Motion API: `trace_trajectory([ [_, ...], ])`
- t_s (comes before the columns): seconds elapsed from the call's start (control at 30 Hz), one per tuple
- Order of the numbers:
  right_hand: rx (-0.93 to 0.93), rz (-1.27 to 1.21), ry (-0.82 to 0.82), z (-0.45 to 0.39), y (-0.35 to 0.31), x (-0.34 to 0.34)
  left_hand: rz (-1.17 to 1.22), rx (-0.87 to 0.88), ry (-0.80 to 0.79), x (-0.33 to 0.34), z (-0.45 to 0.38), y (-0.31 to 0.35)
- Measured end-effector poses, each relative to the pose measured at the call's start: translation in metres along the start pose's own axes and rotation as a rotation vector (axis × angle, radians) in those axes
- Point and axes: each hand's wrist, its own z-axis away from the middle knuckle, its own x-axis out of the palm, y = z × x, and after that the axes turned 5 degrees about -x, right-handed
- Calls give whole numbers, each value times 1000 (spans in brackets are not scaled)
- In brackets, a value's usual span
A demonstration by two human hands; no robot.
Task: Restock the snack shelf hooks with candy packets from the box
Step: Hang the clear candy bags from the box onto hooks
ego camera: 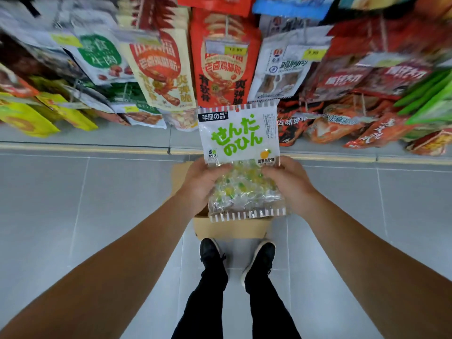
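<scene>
A clear candy packet (238,140) with a white label, green lettering and striped ends is held upright in front of the shelf. My left hand (199,185) grips its left edge and my right hand (287,183) grips its right edge, thumbs on the front over the yellow and green candies. Below the packet sits an open cardboard box (232,227) on the floor, mostly hidden by the packet and my hands. The packet's top reaches the lower edge of the hanging snack bags.
Rows of snack bags hang on the shelf hooks: a red bag (221,62), a cream bag (160,69), a white bag (281,69). Orange bags (342,126) lie at lower right. The grey shelf base edge (97,149) runs across. My shoes (237,258) stand behind the box.
</scene>
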Motion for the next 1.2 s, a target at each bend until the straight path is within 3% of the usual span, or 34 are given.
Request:
trace_trajectory([
  [0.23,-100,-101,20,87,-62,-60,-20,94,-39,42,93,58],
  [0.8,-498,-306,7,292,-131,-259,-108,569,-45,223,318,122],
  [1.2,-746,-283,164,348,-206,-397,-237,864,-126,343,415,214],
])
